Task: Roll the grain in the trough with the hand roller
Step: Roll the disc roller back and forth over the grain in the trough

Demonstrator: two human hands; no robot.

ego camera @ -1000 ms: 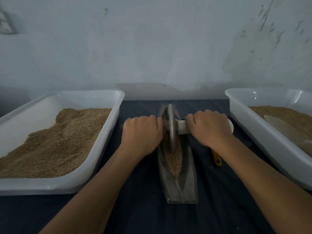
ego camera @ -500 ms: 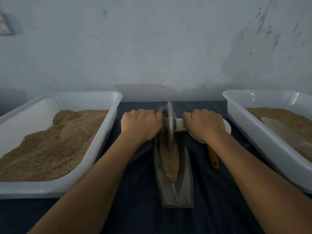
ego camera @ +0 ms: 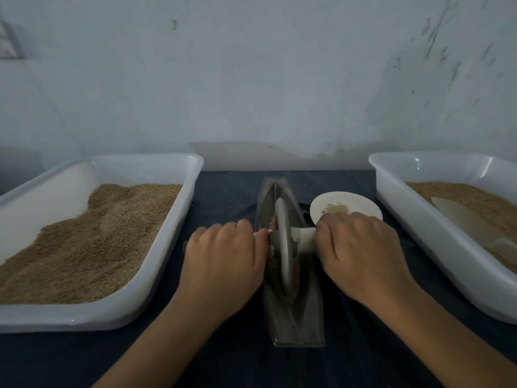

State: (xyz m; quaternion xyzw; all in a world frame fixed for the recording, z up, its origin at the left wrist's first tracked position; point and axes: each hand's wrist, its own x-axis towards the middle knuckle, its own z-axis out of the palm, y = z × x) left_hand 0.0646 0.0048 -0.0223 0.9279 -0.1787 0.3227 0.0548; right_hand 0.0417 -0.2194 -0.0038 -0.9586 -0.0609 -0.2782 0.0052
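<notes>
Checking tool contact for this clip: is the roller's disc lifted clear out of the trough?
No, the roller's disc stands inside the trough, down among the grain, with both hands on its handle.

You have one view only, from the camera on your head. It looks forward and down over your forearms at the desk (ego camera: pixel 229 359), close enough that both hands fill the lower middle. The wide lens bends the edges. It faces the wall (ego camera: pixel 251 79) squarely; the trough (ego camera: pixel 296 326) runs straight away from you at centre, with a tray (ego camera: pixel 112 317) cut off on either side.
</notes>
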